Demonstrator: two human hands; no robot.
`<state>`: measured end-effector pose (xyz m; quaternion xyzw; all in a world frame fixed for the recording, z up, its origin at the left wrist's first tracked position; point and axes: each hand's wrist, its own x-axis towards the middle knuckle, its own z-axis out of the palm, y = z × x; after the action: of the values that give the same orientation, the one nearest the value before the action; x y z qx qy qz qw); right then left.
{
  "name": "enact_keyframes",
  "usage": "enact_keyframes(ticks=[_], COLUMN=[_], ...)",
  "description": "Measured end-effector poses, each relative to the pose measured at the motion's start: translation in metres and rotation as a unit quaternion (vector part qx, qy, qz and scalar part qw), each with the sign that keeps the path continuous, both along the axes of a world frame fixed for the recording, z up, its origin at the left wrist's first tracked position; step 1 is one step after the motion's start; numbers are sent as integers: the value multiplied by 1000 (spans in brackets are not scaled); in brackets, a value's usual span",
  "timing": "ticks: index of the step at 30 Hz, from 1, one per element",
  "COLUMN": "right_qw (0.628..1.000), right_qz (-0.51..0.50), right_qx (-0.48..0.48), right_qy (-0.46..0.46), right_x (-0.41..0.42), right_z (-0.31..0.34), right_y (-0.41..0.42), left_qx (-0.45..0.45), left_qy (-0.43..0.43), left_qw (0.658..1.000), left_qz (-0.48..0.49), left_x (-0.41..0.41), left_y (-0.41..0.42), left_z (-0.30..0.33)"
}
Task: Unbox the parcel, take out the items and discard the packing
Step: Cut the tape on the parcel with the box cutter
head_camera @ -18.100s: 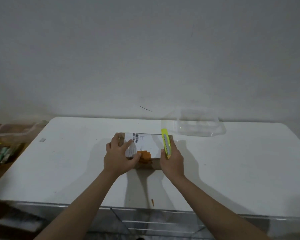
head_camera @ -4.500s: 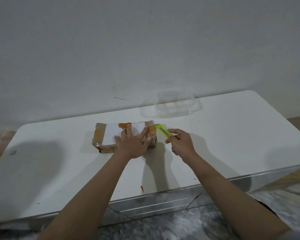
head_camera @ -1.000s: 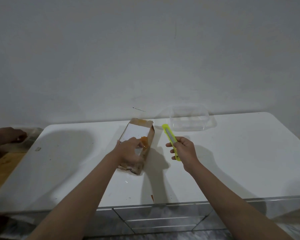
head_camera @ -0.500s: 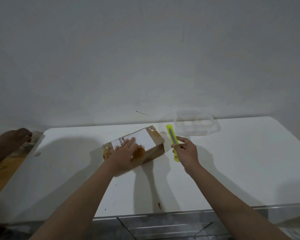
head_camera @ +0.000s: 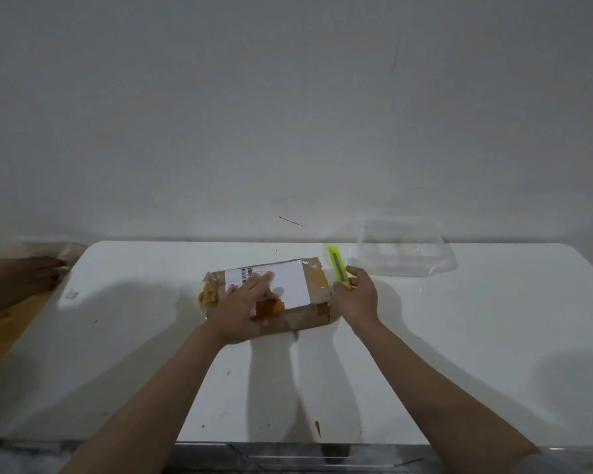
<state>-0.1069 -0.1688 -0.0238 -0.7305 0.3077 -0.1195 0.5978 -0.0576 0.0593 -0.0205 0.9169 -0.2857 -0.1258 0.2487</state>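
White table (head_camera: 459,336) against a pale wall. Lying on it: taped brown parcel (head_camera: 308,313) near the middle, clear plastic container (head_camera: 404,251) at the back right, small orange scrap (head_camera: 317,428) near the front edge.

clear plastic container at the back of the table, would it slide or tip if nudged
The clear plastic container looks thin-walled and empty, so probably very light and apt to skid on the smooth white table. Its wide, low shape suggests it would slide rather than tip.
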Motion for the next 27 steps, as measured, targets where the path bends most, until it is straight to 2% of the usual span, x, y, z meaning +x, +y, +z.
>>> enact_keyframes(ticks=[3, 9, 13, 18, 21, 27], right_qw=[1000, 989, 982, 964, 959, 962], right_qz=[-19, -60, -73, -82, -47, -36], right_qx=[-21, -135, -173, -243, -264, -266], right_qy=[8, 2, -1, 76, 94, 53], right_x=[8, 28, 42, 51, 50, 29], right_z=[-4, -14, -32, -52, -49, -46], right_y=[0, -3, 0, -3, -6, -19], left_qx=[-7, -27, -31, -36, -42, -62], left_qy=[8, 12, 17, -4, -9, -10], left_qw=[1000, 999, 999, 999, 999, 998], left_qz=[8, 17, 29, 27, 25, 19], left_x=[1, 2, 1, 2, 3, 3], left_y=[-2, -3, -3, -3, -2, 1], left_z=[3, 4, 2, -1, -3, -7])
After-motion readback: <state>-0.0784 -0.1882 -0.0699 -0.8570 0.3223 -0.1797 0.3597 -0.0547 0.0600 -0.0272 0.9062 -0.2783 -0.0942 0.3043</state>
